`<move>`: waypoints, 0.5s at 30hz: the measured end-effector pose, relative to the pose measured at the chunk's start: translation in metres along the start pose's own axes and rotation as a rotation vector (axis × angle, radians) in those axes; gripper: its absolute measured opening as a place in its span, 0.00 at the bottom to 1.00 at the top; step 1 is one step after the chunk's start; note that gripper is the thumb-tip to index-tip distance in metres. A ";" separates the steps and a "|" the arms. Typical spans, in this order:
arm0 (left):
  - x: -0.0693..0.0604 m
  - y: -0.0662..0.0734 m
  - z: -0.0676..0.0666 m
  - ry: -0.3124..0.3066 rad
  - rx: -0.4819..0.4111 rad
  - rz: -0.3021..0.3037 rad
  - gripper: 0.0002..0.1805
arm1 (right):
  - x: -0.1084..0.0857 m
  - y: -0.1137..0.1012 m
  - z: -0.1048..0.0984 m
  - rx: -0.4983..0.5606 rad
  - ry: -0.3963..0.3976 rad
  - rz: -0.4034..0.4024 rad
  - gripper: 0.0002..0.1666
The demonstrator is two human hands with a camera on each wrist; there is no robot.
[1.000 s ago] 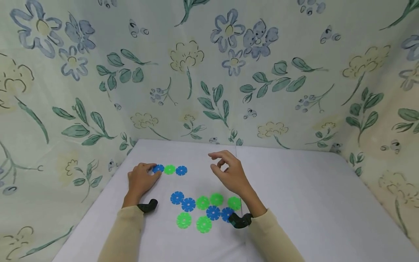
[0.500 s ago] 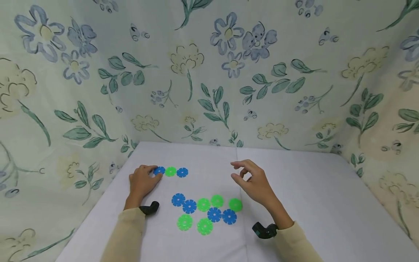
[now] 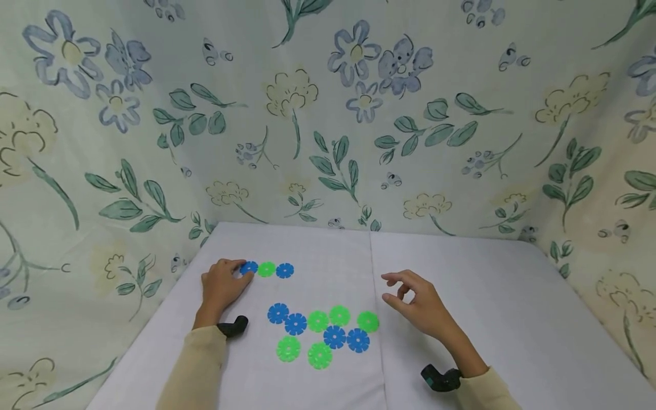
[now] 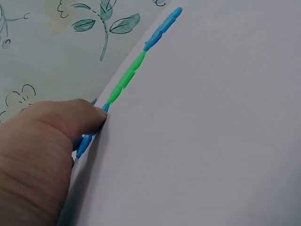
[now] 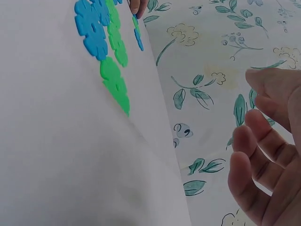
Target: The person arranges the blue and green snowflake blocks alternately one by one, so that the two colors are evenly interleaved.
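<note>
A row of three flat, notched plastic discs lies near the table's far left: a blue disc (image 3: 249, 267), a green disc (image 3: 266, 269) and another blue disc (image 3: 285, 270). My left hand (image 3: 220, 287) holds the leftmost blue disc between thumb and fingers. In the left wrist view the thumb lies on its edge, and part of that disc is hidden behind the hand (image 4: 47, 146). My right hand (image 3: 421, 303) is over the table's right half, fingers loosely bent and apart, holding nothing. Its nearest thing is a loose green disc (image 3: 368, 322).
Several more blue discs (image 3: 335, 337) and green discs (image 3: 288, 348) lie scattered on the white tabletop (image 3: 502, 307), nearer the front than the row. A crease runs front to back beside them. A floral curtain (image 3: 328, 114) stands behind and at both sides.
My right hand has moved right and towards the front, away from above the middle of the table. The left hand stays at the row's left end, and the row has not moved.
</note>
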State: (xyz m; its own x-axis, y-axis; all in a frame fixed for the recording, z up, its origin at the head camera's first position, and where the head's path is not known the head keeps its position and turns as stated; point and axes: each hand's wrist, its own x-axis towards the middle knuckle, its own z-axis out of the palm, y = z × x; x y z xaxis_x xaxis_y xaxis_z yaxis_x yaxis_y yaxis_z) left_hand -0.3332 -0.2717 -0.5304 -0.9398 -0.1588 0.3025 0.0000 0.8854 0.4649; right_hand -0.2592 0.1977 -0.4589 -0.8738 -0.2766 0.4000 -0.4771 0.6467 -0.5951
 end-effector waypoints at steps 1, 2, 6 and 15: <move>0.000 0.000 0.000 0.002 -0.001 -0.001 0.27 | -0.001 0.002 0.000 0.004 -0.023 0.007 0.25; 0.000 0.000 0.000 0.003 -0.002 -0.002 0.27 | -0.001 0.003 -0.001 0.009 -0.047 0.015 0.25; -0.001 0.000 0.001 0.001 0.000 -0.008 0.27 | -0.003 0.008 0.000 0.019 -0.139 0.043 0.24; 0.000 0.000 -0.002 0.001 0.007 0.007 0.27 | -0.004 0.019 0.010 0.079 -0.252 0.035 0.26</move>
State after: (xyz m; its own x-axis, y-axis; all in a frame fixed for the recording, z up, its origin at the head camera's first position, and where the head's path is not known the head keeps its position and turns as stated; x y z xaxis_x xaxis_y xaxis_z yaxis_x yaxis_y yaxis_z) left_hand -0.3323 -0.2729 -0.5288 -0.9396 -0.1527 0.3063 0.0044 0.8896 0.4568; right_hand -0.2653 0.2042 -0.4785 -0.8811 -0.4295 0.1978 -0.4432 0.6041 -0.6623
